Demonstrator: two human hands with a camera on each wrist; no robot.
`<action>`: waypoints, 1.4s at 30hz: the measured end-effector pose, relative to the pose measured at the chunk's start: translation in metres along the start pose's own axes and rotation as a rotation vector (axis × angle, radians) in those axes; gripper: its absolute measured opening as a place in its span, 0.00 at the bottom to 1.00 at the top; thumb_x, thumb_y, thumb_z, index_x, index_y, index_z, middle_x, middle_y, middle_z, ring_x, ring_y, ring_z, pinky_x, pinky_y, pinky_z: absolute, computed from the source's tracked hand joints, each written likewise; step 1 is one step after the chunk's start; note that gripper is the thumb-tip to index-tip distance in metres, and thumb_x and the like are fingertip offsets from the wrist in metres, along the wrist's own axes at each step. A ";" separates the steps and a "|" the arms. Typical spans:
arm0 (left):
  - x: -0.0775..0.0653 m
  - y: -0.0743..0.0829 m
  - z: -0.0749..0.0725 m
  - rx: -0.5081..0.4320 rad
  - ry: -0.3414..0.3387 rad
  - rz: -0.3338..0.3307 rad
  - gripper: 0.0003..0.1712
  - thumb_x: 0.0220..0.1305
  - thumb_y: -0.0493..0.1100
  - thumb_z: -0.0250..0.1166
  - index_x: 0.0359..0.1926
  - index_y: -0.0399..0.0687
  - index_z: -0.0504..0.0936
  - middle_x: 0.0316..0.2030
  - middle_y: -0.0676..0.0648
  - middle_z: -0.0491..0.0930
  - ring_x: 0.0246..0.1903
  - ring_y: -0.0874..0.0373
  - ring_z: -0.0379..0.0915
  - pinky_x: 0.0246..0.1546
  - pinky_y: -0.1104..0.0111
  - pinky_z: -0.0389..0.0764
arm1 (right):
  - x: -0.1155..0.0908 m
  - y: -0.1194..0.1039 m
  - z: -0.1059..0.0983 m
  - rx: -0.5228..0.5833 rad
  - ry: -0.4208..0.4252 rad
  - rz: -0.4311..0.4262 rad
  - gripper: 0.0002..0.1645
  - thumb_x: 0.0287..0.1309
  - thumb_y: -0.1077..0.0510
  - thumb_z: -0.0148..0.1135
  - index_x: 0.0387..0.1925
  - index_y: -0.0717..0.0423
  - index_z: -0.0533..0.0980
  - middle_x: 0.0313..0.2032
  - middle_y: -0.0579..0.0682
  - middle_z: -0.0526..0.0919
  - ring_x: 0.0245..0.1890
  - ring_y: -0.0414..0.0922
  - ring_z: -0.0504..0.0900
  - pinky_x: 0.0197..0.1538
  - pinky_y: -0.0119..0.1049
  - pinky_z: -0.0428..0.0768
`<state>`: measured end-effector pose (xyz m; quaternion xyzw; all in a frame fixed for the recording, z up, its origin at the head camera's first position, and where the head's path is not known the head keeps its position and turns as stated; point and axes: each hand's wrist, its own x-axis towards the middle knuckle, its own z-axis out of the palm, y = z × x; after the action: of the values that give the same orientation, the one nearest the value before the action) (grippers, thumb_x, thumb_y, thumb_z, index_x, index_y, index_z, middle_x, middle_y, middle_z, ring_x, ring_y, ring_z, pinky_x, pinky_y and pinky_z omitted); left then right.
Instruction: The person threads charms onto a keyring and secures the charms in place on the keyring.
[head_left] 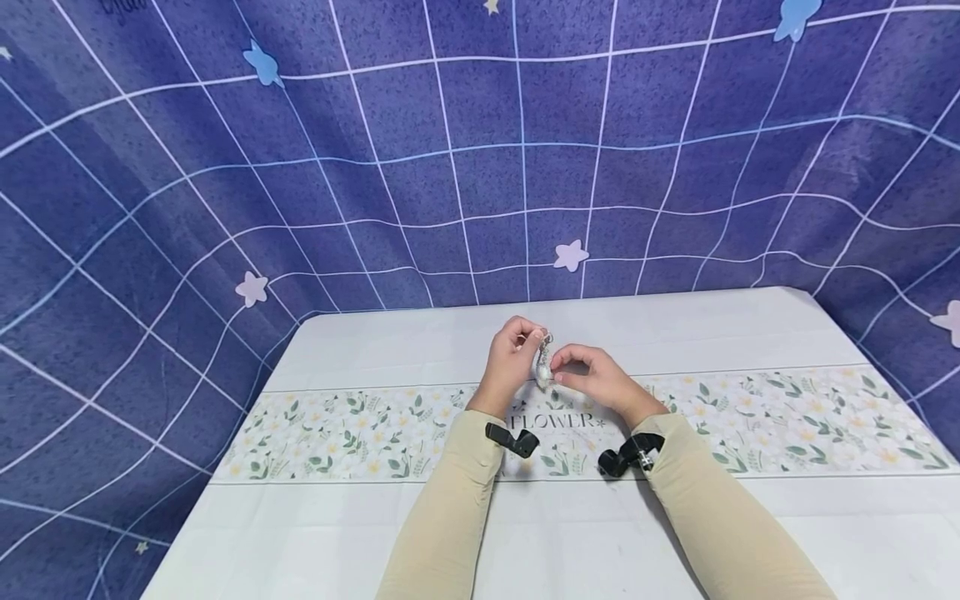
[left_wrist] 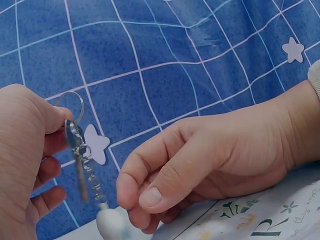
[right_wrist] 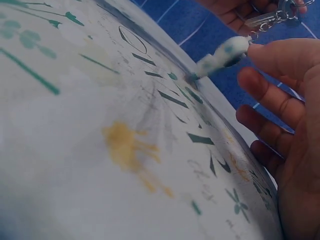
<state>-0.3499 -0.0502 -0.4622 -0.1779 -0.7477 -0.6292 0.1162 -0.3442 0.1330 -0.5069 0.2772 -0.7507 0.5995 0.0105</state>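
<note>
My left hand (head_left: 511,360) pinches a metal keychain at its top, just above the table. In the left wrist view a thin split ring (left_wrist: 82,104) rises beside the thumb, and a silver key (left_wrist: 81,180) hangs below it. A short chain (left_wrist: 93,176) leads down to a white charm (left_wrist: 112,223). The right wrist view shows this charm (right_wrist: 226,54) as rounded, with blue-green spots. My right hand (head_left: 600,379) is beside the charm, fingers loosely bent and spread apart. Its thumb is close to the charm; whether they touch is hard to tell.
A white table (head_left: 337,533) carries a floral band (head_left: 420,429) with printed lettering. Behind it hangs a blue curtain (head_left: 480,183) with white grid lines and stars. Black camera straps (head_left: 512,439) sit on both wrists.
</note>
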 end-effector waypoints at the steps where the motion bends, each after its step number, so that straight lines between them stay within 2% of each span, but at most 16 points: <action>1: 0.000 0.000 0.000 -0.006 0.001 0.003 0.05 0.71 0.33 0.60 0.36 0.36 0.79 0.42 0.42 0.82 0.41 0.61 0.73 0.47 0.68 0.72 | 0.000 0.000 0.000 -0.004 0.002 -0.001 0.10 0.60 0.69 0.66 0.44 0.67 0.79 0.42 0.59 0.84 0.49 0.56 0.81 0.62 0.49 0.73; 6: 0.001 0.001 -0.002 -0.025 0.010 0.022 0.04 0.70 0.32 0.60 0.36 0.35 0.79 0.42 0.40 0.83 0.40 0.61 0.73 0.47 0.68 0.72 | 0.001 0.000 0.002 -0.031 0.013 0.004 0.19 0.59 0.72 0.66 0.53 0.70 0.76 0.44 0.67 0.81 0.49 0.59 0.78 0.62 0.50 0.72; 9: 0.002 0.003 -0.002 -0.037 0.012 0.019 0.04 0.70 0.32 0.60 0.36 0.34 0.78 0.42 0.40 0.82 0.40 0.62 0.73 0.47 0.69 0.72 | 0.000 -0.011 0.004 -0.057 0.018 -0.005 0.23 0.59 0.72 0.65 0.56 0.73 0.74 0.44 0.71 0.78 0.48 0.63 0.76 0.61 0.54 0.73; 14: 0.001 0.006 -0.003 -0.041 0.002 0.008 0.05 0.70 0.30 0.59 0.37 0.31 0.78 0.44 0.36 0.81 0.40 0.61 0.72 0.47 0.69 0.72 | -0.005 -0.036 0.006 -0.069 -0.005 -0.025 0.27 0.59 0.72 0.66 0.60 0.75 0.71 0.54 0.73 0.77 0.57 0.70 0.74 0.64 0.64 0.67; 16: 0.001 0.008 -0.004 -0.044 -0.008 0.007 0.05 0.71 0.30 0.58 0.37 0.29 0.77 0.44 0.34 0.81 0.40 0.61 0.72 0.47 0.69 0.72 | -0.005 -0.038 0.007 -0.060 -0.024 -0.022 0.27 0.59 0.72 0.65 0.60 0.76 0.71 0.58 0.73 0.76 0.60 0.71 0.72 0.66 0.66 0.65; 19: 0.001 0.009 -0.005 -0.043 -0.014 0.006 0.06 0.71 0.31 0.58 0.37 0.29 0.77 0.45 0.34 0.81 0.40 0.61 0.73 0.47 0.69 0.72 | -0.005 -0.042 0.008 -0.066 -0.028 -0.018 0.23 0.60 0.72 0.64 0.57 0.77 0.73 0.56 0.71 0.78 0.60 0.67 0.75 0.66 0.65 0.66; 24: 0.002 0.010 -0.006 -0.037 -0.004 0.023 0.05 0.71 0.32 0.59 0.36 0.33 0.77 0.44 0.37 0.82 0.39 0.61 0.73 0.45 0.69 0.73 | -0.006 -0.046 0.010 -0.061 0.016 0.029 0.17 0.59 0.72 0.65 0.50 0.75 0.78 0.49 0.68 0.83 0.52 0.56 0.81 0.62 0.59 0.73; 28: 0.003 0.009 -0.007 -0.016 0.014 0.013 0.06 0.71 0.34 0.60 0.36 0.35 0.78 0.43 0.39 0.83 0.35 0.63 0.72 0.40 0.71 0.72 | -0.008 -0.045 0.014 -0.062 0.026 0.062 0.17 0.59 0.73 0.65 0.50 0.75 0.77 0.44 0.67 0.84 0.44 0.48 0.83 0.56 0.46 0.80; 32: 0.004 0.006 -0.008 0.017 0.052 -0.036 0.05 0.70 0.34 0.60 0.36 0.36 0.79 0.43 0.40 0.85 0.34 0.63 0.71 0.37 0.72 0.71 | -0.011 -0.031 0.021 -0.089 0.057 0.057 0.17 0.58 0.73 0.66 0.49 0.72 0.77 0.38 0.61 0.85 0.39 0.39 0.82 0.50 0.33 0.79; 37: 0.004 0.000 -0.007 0.092 0.095 -0.073 0.05 0.70 0.35 0.61 0.36 0.37 0.80 0.43 0.42 0.84 0.35 0.60 0.72 0.39 0.70 0.72 | -0.015 -0.015 0.028 -0.121 0.110 0.091 0.16 0.58 0.69 0.69 0.49 0.66 0.78 0.36 0.55 0.85 0.38 0.40 0.82 0.51 0.36 0.80; 42: 0.005 -0.009 -0.008 0.188 0.123 -0.076 0.06 0.69 0.34 0.62 0.34 0.38 0.81 0.43 0.43 0.84 0.39 0.54 0.75 0.44 0.66 0.74 | -0.020 -0.015 0.031 -0.153 0.113 0.121 0.15 0.59 0.62 0.71 0.47 0.58 0.80 0.34 0.49 0.85 0.39 0.43 0.83 0.54 0.42 0.80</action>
<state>-0.3588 -0.0584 -0.4663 -0.0988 -0.8009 -0.5702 0.1541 -0.3109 0.1107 -0.5088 0.1954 -0.8079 0.5546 0.0379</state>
